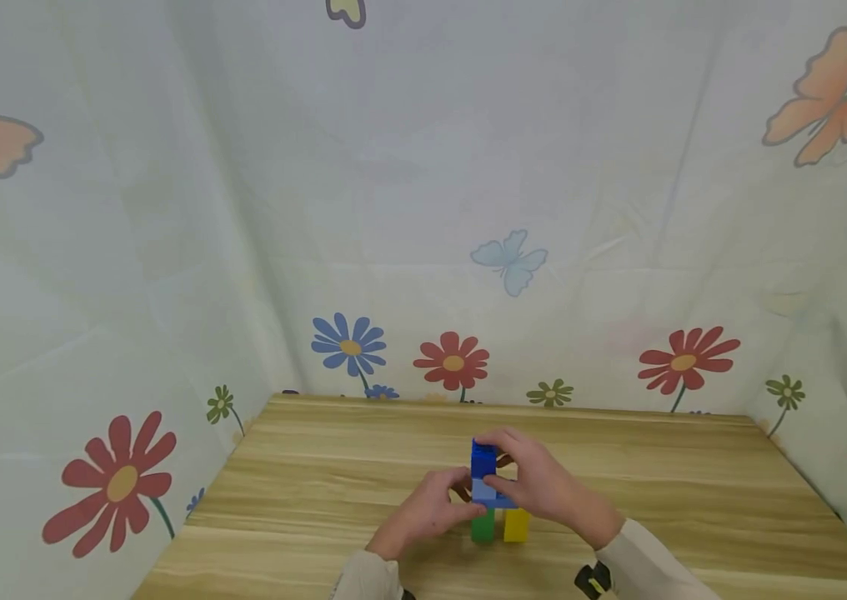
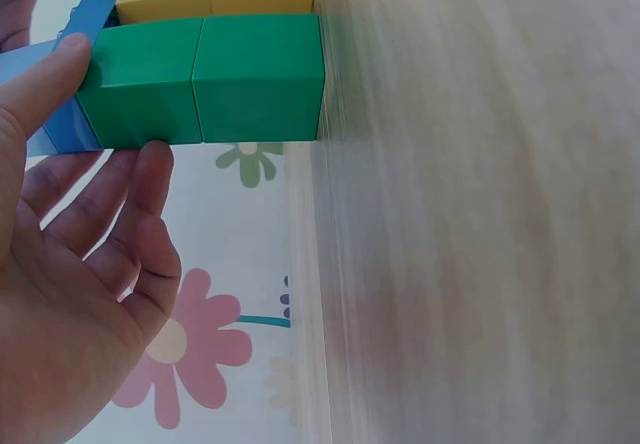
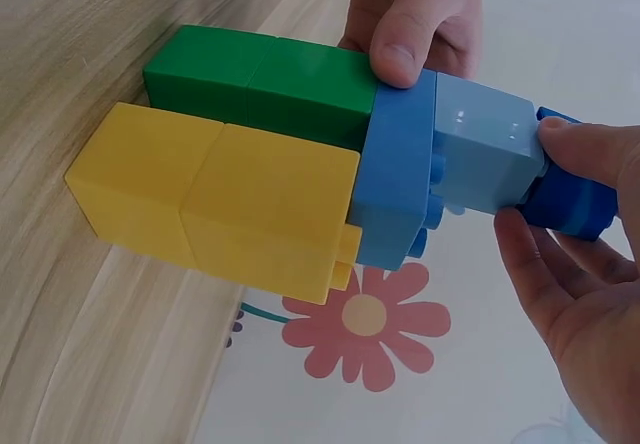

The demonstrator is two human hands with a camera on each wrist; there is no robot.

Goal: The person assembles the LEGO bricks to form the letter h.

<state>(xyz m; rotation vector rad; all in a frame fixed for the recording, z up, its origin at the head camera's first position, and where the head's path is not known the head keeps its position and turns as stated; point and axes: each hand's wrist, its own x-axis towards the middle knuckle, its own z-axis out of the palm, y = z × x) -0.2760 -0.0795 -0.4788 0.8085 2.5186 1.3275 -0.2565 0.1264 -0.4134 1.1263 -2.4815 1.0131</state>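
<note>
A toy building block structure stands on the table, with two green blocks (image 2: 200, 79) stacked beside two yellow blocks (image 3: 270, 199). Across both columns lies a medium-blue block (image 3: 392, 179), studs upward. On its green-side end sits a light-blue block (image 3: 485, 144), topped by a dark-blue block (image 1: 483, 461). My left hand (image 1: 431, 506) holds the structure at the joint of the upper green and medium-blue blocks, thumb on one side and fingers on the other. My right hand (image 1: 543, 479) grips the dark-blue block, with the thumb near the joint with the light-blue block.
The wood-grain table (image 1: 303, 475) reaches back to a white curtain (image 1: 393, 167) printed with flowers and butterflies. More of the curtain hangs along the left and right sides. A dark band (image 1: 592, 579) is around the right wrist.
</note>
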